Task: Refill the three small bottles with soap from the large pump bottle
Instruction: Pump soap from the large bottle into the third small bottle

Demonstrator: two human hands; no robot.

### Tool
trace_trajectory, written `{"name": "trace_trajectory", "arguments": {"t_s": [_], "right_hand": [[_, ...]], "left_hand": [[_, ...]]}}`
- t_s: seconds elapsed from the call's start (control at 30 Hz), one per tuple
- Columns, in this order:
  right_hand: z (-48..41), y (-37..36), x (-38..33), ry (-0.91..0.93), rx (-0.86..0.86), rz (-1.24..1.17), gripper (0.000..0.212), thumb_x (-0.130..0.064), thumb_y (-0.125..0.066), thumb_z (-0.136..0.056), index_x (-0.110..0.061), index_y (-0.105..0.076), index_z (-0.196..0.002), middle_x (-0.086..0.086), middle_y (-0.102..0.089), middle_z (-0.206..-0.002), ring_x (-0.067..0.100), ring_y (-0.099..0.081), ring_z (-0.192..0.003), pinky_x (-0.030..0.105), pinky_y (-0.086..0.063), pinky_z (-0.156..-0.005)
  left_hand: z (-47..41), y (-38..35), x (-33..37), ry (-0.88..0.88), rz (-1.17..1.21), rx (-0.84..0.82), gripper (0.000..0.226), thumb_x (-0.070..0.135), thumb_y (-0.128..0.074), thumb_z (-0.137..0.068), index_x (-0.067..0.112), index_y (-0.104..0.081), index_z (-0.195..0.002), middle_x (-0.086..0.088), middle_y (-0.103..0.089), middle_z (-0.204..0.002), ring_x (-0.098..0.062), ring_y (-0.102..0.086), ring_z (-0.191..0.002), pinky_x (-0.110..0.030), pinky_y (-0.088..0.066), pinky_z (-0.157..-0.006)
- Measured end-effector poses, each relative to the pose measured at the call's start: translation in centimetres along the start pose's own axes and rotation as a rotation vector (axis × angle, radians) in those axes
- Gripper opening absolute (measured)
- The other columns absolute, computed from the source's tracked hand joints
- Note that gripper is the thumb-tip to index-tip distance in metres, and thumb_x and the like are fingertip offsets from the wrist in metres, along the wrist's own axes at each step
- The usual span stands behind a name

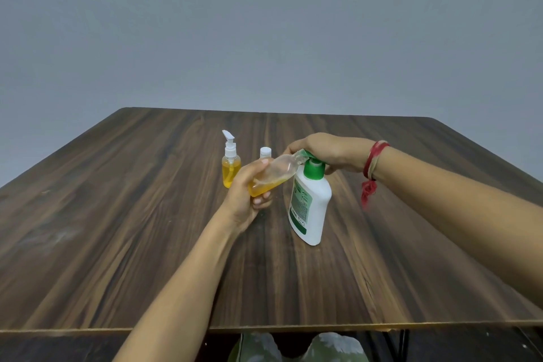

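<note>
At frame centre, the left hand [245, 194] grasps a clear small bottle [276, 175], tilted, with orange soap pooled at its lower end and its mouth at the green nozzle of the large pump bottle [313, 203]. The right hand [326, 150] curls over that pump head. The white bottle's green label carries print too small to read. Behind, on the table [117, 214], stand a filled pump-topped bottle [231, 169] and a white-capped bottle [265, 152].

both forearms bare. the wrist behind the right hand [329, 153] has a red and tan thread band [373, 160], with a frayed red tassel [368, 192] dangling at its 6 o'clock. down at 6 o'clock, green leaf-print trousers [338, 347].
</note>
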State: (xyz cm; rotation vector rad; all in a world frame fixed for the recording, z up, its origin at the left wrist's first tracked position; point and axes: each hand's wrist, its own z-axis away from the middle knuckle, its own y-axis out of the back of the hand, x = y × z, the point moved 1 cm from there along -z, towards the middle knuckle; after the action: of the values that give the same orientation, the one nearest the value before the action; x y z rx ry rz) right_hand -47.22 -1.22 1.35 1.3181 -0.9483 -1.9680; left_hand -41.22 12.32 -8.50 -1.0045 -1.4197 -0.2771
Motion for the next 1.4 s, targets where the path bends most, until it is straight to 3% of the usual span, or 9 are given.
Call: {"name": "trace_trajectory", "arguments": {"t_s": [0.1,0.33,0.5,0.6,0.83,0.93,1.1,1.3,1.4], "right_hand": [[0.2,0.3,-0.4,0.010,-0.009,0.032,0.031,-0.015,-0.035,-0.093,-0.028,-0.062,-0.101,0.000,-0.057,-0.095,0.018,-0.049,-0.087,0.045,-0.040,-0.087],[0.0,0.3,-0.2,0.006,-0.003,0.033,0.031,-0.015,-0.036,-0.091,-0.031,-0.062,-0.094,-0.005,-0.055,-0.085,0.014,-0.046,-0.075,0.037,-0.037,-0.072],[0.0,0.1,0.0,0.003,0.005,0.006,0.032,-0.015,-0.036,-0.090,-0.033,-0.063,-0.088,-0.001,-0.058,-0.090,0.019,-0.049,-0.082,0.040,-0.039,-0.077],[0.3,0.3,-0.4,0.001,-0.006,0.046,0.032,-0.014,-0.034,-0.092,-0.031,-0.062,-0.095,0.001,-0.056,-0.098,0.022,-0.049,-0.091,0.043,-0.039,-0.085],[0.6,0.1,-0.5,0.002,-0.012,0.048,0.030,-0.014,-0.035,-0.092,-0.028,-0.061,-0.099,0.003,-0.056,-0.098,0.021,-0.048,-0.088,0.038,-0.039,-0.080],[0.6,0.5,-1.1,0.035,-0.007,0.041,0.030,-0.012,-0.035,-0.095,-0.021,-0.062,-0.105,0.003,-0.056,-0.098,0.015,-0.050,-0.081,0.022,-0.045,-0.072],[0.7,0.3,-0.7,-0.003,-0.013,0.059,0.028,-0.014,-0.036,-0.092,-0.028,-0.061,-0.095,-0.002,-0.056,-0.091,0.018,-0.047,-0.084,0.042,-0.037,-0.085],[0.6,0.1,-0.6,-0.003,0.013,0.042,0.030,-0.015,-0.036,-0.092,-0.025,-0.063,-0.102,0.007,-0.057,-0.106,0.024,-0.049,-0.094,0.043,-0.041,-0.086],[0.8,0.5,-0.9,0.004,-0.008,0.065,0.029,-0.016,-0.037,-0.093,-0.026,-0.062,-0.104,0.002,-0.057,-0.100,0.021,-0.049,-0.091,0.043,-0.040,-0.085]], "left_hand": [[0.0,0.0,-0.1,0.002,0.017,0.001,0.030,0.034,-0.051,-0.080,0.005,-0.057,-0.080,0.002,-0.037,-0.041,-0.004,-0.026,-0.030,-0.014,-0.021,-0.033],[0.0,0.0,-0.1,0.003,0.005,0.007,0.028,0.034,-0.051,-0.080,0.006,-0.056,-0.077,0.002,-0.037,-0.041,-0.004,-0.025,-0.030,-0.013,-0.021,-0.033],[-0.1,0.0,0.0,0.010,0.017,0.014,0.029,0.033,-0.051,-0.079,0.005,-0.057,-0.080,0.002,-0.036,-0.041,-0.004,-0.026,-0.029,-0.013,-0.020,-0.033],[0.0,-0.1,0.0,0.008,0.042,0.017,0.025,0.033,-0.052,-0.078,0.012,-0.061,-0.069,0.001,-0.036,-0.041,-0.004,-0.025,-0.029,-0.013,-0.020,-0.033],[0.1,0.1,-0.1,0.013,0.021,0.021,0.028,0.034,-0.052,-0.079,0.006,-0.057,-0.077,0.002,-0.036,-0.040,-0.003,-0.026,-0.029,-0.013,-0.021,-0.033],[0.1,0.0,-0.1,0.011,0.041,0.012,0.028,0.034,-0.052,-0.080,0.006,-0.056,-0.078,0.002,-0.037,-0.040,-0.004,-0.026,-0.030,-0.014,-0.022,-0.033],[0.1,0.0,0.0,0.012,0.014,0.000,0.031,0.035,-0.051,-0.080,0.005,-0.057,-0.082,0.001,-0.037,-0.041,-0.004,-0.025,-0.030,-0.014,-0.022,-0.033],[0.1,0.0,0.0,0.012,0.019,-0.001,0.030,0.034,-0.050,-0.081,0.006,-0.061,-0.080,0.002,-0.036,-0.041,-0.003,-0.025,-0.030,-0.013,-0.021,-0.034],[0.2,-0.1,0.0,0.025,0.034,0.004,0.033,0.036,-0.052,-0.079,0.004,-0.057,-0.084,0.001,-0.036,-0.041,-0.004,-0.025,-0.030,-0.013,-0.022,-0.033]]}}
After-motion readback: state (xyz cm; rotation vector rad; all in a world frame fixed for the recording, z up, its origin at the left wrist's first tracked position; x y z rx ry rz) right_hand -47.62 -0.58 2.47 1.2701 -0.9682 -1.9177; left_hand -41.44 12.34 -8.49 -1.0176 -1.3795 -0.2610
